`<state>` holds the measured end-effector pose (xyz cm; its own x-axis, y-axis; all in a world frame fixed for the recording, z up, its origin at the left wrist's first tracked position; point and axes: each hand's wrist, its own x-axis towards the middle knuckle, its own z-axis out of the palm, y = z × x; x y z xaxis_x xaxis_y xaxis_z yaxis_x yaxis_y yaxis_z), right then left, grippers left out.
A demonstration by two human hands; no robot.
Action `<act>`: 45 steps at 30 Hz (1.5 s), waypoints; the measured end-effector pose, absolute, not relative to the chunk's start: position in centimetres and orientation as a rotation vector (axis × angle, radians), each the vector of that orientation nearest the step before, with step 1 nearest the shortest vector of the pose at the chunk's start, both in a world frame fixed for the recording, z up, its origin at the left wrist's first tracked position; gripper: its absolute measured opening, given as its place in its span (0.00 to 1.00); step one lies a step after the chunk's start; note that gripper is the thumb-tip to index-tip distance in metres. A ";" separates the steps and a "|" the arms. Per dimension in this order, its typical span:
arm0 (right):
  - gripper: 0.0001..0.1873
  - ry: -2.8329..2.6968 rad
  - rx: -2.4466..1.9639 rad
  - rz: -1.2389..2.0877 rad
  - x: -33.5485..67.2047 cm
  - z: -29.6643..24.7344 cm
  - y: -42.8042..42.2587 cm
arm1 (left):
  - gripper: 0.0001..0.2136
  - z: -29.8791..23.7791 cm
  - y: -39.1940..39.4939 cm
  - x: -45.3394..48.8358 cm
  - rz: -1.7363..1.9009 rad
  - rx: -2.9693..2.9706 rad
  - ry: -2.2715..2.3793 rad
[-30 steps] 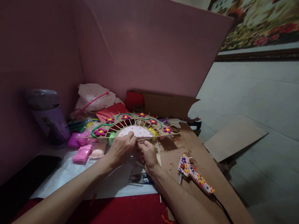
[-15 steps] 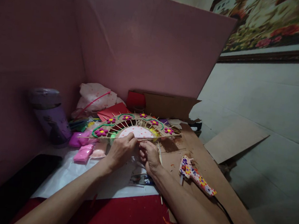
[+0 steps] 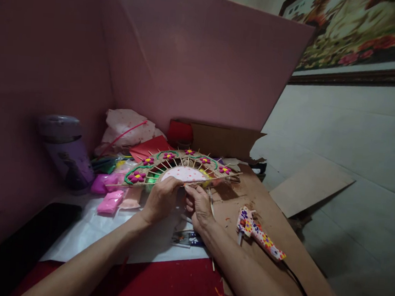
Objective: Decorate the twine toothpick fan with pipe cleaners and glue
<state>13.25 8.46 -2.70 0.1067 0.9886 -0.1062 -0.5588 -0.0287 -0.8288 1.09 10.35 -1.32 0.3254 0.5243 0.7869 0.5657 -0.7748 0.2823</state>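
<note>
A half-round fan-shaped craft piece (image 3: 185,174) stands out in front of me, with a white dotted centre, thin sticks spreading outward and a twine-coloured band. Magenta flowers with yellow middles and a wavy green cord decorate that band. My left hand (image 3: 161,199) is closed on the lower straight edge, a little left of its middle. Close beside it, my right hand (image 3: 197,206) pinches the same edge with thumb and fingers. What lies between the fingertips is partly hidden. Below the right wrist are blue-handled pliers (image 3: 189,238).
At right a flower-patterned glue gun (image 3: 259,231) with a black cord lies on a cardboard sheet (image 3: 297,267). Pink packets (image 3: 110,202) and a purple tumbler (image 3: 67,155) stand at left, near a dark flat object (image 3: 63,214). White paper (image 3: 96,236) covers part of the red surface (image 3: 158,282).
The craft piece has shifted slightly, its left end dipping a little and its right end rising. Both hands stay on its lower edge; the left hand has turned slightly.
</note>
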 end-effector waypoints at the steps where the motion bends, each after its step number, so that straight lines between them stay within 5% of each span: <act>1: 0.16 -0.641 -0.873 1.384 13.2 -2.7 8.4 | 0.08 -1.0 10.3 1.2 -1.433 -2.513 -1.076; 10: 0.13 -0.623 -0.894 1.367 13.0 -2.7 8.3 | 0.09 1.8 9.9 1.1 -0.715 -2.542 -1.232; 20: 0.14 -0.591 -0.856 1.365 12.8 -2.7 8.5 | 0.08 3.1 10.5 1.9 -0.338 -2.540 -1.032; 30: 0.12 -0.609 -0.866 1.364 12.9 -2.7 8.4 | 0.08 3.7 10.4 1.3 -0.686 -2.622 -1.265; 45: 0.13 -0.643 -0.881 1.355 12.8 -2.7 8.4 | 0.08 4.0 9.2 2.2 -0.339 -2.485 -1.113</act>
<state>12.76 8.36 -2.70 0.1318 0.9866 -0.0957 -0.5492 -0.0077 -0.8357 2.16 9.21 4.00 0.6548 0.6580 0.3719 0.7536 -0.6061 -0.2544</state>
